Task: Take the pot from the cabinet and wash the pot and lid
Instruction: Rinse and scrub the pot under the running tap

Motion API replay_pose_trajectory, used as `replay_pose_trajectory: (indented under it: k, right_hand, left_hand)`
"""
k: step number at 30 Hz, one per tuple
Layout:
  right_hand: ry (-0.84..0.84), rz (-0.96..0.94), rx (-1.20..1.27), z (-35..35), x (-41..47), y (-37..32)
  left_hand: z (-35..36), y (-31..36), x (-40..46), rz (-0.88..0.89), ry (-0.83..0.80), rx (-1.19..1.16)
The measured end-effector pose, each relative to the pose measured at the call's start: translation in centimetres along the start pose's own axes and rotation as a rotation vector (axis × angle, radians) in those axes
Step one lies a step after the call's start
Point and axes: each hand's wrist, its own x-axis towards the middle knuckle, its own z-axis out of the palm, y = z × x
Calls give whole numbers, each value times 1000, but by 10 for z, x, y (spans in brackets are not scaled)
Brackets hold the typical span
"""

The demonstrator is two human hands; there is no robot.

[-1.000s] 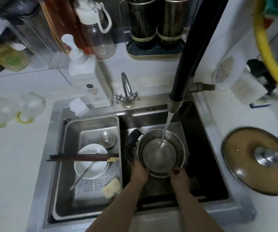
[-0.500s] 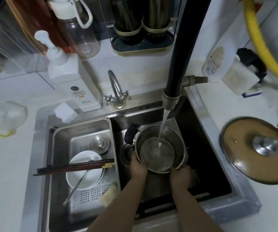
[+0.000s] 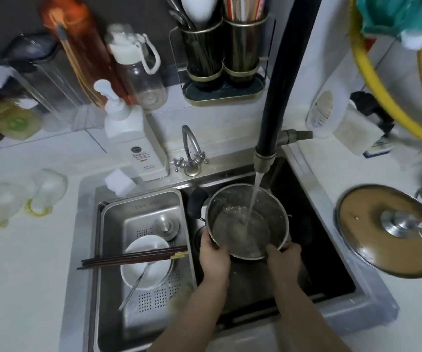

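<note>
My left hand (image 3: 213, 257) and right hand (image 3: 283, 260) clasp the pot (image 3: 246, 221) under the tap (image 3: 264, 158), tilted to catch water. Both grips are closed on its rim. The lid (image 3: 387, 229) waits right of the pot.

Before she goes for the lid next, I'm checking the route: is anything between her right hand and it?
Only the sink's right rim. The lid lies alone on the counter, right of the right hand.

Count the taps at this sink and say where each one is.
2. A tall black tap stands behind the sink's right side, running water into the pot. A small chrome tap with cross handles sits on the back rim near the middle, off.
</note>
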Motion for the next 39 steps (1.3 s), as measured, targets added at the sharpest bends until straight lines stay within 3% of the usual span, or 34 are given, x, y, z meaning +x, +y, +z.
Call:
replay_pose_trajectory:
  k: [5, 8, 10, 14, 21, 28, 35, 39]
  right_hand:
    - [-81, -131, -56, -23, -14, -33]
    - [-126, -181, -80, -38, -19, -42]
    - [-153, -219, -94, -46, -24, -47]
    - [-197, -288, -105, -58, -42, -64]
    - [-265, -351, -141, -68, -59, -77]
    - [-400, -338, 148, -75, -57, -99]
    - [-335, -277, -3, -69, -23, -122]
    - [-294, -315, -61, -78, -18, -120]
  left_hand:
    - [-17, 22, -25, 20, -26, -67]
    - [-38, 44, -30, 37, 44, -74]
    - [-54, 65, -29, 133, 108, -37]
    - [-79, 99, -24, 307, 85, 184]
    - [-94, 118, -24, 284, 129, 261]
    - [-105, 123, -26, 230, 218, 121]
    - [-115, 130, -33, 215, 241, 33]
    - [-96, 122, -17, 234, 121, 89]
